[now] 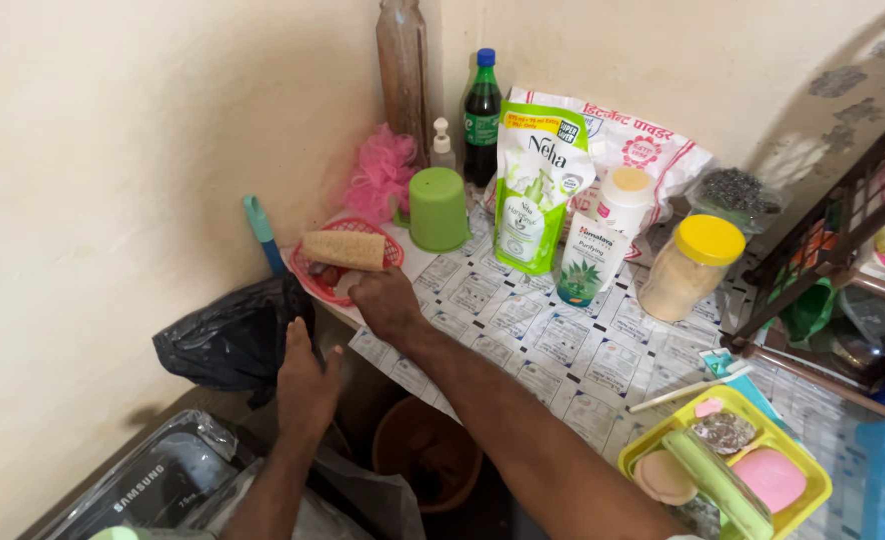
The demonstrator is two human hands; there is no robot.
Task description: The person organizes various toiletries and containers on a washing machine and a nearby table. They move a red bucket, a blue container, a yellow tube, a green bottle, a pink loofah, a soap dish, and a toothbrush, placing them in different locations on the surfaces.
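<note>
My right hand (383, 300) rests at the near edge of a small red basket (315, 275) on the shelf, fingers curled at its rim; whether it grips the basket I cannot tell for sure. A tan loofah scrubber (345, 249) lies across the basket. My left hand (305, 385) reaches down below the shelf edge, fingers apart, touching a black plastic bag (225, 340) bunched against the wall.
On the paper-lined shelf (563, 345) stand a green upturned cup (438, 208), a green refill pouch (533, 190), a tube (588, 258), a yellow-lidded jar (693, 266), a dark bottle (482, 115) and a pink mesh sponge (381, 175). A yellow tray (813, 495) holds soaps. A brown bucket (428, 450) sits below.
</note>
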